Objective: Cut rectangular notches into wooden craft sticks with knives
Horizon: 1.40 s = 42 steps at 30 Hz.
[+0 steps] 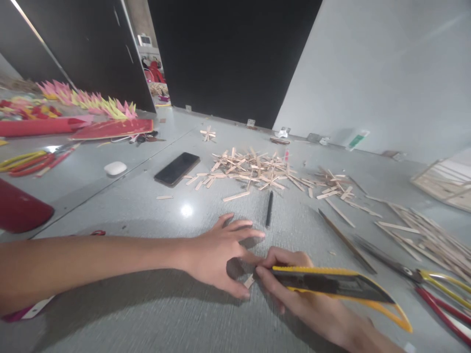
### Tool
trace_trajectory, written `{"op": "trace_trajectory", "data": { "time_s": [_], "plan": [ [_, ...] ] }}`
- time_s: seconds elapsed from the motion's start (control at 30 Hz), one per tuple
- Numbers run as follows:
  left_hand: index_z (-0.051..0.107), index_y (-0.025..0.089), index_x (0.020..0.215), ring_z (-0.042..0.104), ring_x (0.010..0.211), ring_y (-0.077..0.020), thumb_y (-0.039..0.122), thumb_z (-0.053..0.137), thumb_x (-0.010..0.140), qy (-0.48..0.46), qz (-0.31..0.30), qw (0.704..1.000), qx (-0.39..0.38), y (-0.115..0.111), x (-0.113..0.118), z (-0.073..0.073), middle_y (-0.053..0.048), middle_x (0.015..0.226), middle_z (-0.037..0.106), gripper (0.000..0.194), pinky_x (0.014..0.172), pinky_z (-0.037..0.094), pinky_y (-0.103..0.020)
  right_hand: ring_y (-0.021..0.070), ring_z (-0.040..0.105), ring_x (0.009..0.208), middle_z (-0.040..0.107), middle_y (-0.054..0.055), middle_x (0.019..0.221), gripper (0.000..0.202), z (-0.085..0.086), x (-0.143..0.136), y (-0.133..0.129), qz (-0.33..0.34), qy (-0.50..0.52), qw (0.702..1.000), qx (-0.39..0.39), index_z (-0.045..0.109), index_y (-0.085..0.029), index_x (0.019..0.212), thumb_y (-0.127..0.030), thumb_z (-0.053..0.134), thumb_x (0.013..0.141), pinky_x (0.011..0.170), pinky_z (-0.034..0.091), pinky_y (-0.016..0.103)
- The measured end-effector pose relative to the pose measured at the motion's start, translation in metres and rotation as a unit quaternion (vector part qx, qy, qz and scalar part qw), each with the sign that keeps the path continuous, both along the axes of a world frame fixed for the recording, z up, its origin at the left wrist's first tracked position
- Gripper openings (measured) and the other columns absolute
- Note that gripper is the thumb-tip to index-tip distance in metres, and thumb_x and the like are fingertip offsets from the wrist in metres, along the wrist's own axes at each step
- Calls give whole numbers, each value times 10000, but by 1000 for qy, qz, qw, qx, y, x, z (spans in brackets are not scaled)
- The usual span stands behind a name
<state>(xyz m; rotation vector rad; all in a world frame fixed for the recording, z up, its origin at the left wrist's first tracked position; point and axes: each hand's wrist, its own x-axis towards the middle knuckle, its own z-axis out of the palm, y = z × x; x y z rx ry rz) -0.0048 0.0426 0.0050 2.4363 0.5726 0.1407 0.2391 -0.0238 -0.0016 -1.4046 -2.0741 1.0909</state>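
My left hand [221, 252] reaches in from the left, its fingers spread over the grey tabletop [147, 299]. A small piece of wooden stick [249, 281] lies beside its thumb. My right hand [294, 289] is closed round a yellow-and-black utility knife [331, 283], its tail pointing right. The fingertips of both hands meet or nearly meet by the stick piece. Whatever blade the knife has is hidden by my fingers. A dark pen [270, 209] lies just beyond the hands.
A loose heap of wooden sticks [250, 166] spreads across the table beyond my hands. At left lie a phone [177, 169], a white case [115, 168] and a red cylinder [22, 208]. Scissors [412, 274] and long wooden strips [434, 235] lie on the right.
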Motion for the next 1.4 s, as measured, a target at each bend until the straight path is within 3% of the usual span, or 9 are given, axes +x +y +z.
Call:
{"op": "trace_trajectory", "data": {
  "time_s": [0.1,0.3,0.43,0.67,0.83,1.07,1.23,1.4],
  "plan": [
    [693,390,1388,188,1590,-476,694,758,850,-2,0,1000,2,0,0,-1,-73,1705,346,621,1233,14,-759,168,601,600,618,-83,566,406,-4,2,1,28,-5,999,-34,578,-275,775,-554,524,1065,751,498,384],
    [755,387,1289,183,1597,-454,737,714,872,2,12,1000,-4,-1,2,1,-50,1712,346,546,1242,28,-740,192,572,660,549,-62,590,422,-13,4,-1,19,-33,999,-9,578,-271,798,-593,500,1058,810,458,440],
    [750,383,1309,152,1604,-460,742,725,859,2,12,1000,-18,-1,2,2,-63,1731,314,576,1235,-5,-744,215,602,775,605,-38,679,463,-16,4,-2,14,-37,999,-6,561,-264,778,-625,481,1055,810,451,441],
    [690,412,1390,29,1626,-449,770,691,865,33,11,999,-34,-1,2,7,-49,1773,201,636,1220,-16,-769,218,601,793,631,-32,709,475,-15,3,-3,7,-41,999,-9,585,-267,782,-643,474,1050,816,459,448],
    [699,396,1383,30,1623,-460,773,687,865,29,7,999,-29,0,2,6,-59,1770,212,641,1222,-21,-768,221,589,819,642,-29,769,461,-14,3,-2,14,-53,999,-5,596,-275,807,-646,466,1049,810,450,433],
    [689,403,1394,33,1624,-451,787,680,859,29,8,999,-29,0,2,5,-56,1771,207,659,1222,-11,-770,222,614,808,622,-34,684,484,-9,1,-3,17,-57,998,-6,571,-270,778,-640,441,1062,839,476,436],
    [687,412,1389,36,1627,-440,751,715,859,25,18,999,-40,-1,3,5,-46,1770,211,630,1225,-23,-765,211,622,781,639,-29,741,464,-5,-4,-8,-2,-56,996,64,554,-270,773,-609,438,1068,744,523,384],
    [728,401,1329,49,1624,-443,687,780,845,16,34,998,-60,-3,4,4,-41,1768,212,565,1227,-11,-768,222,615,687,605,-16,675,465,4,-12,-11,-3,-44,995,93,482,-273,721,-567,398,1070,643,533,395]
  ]
}}
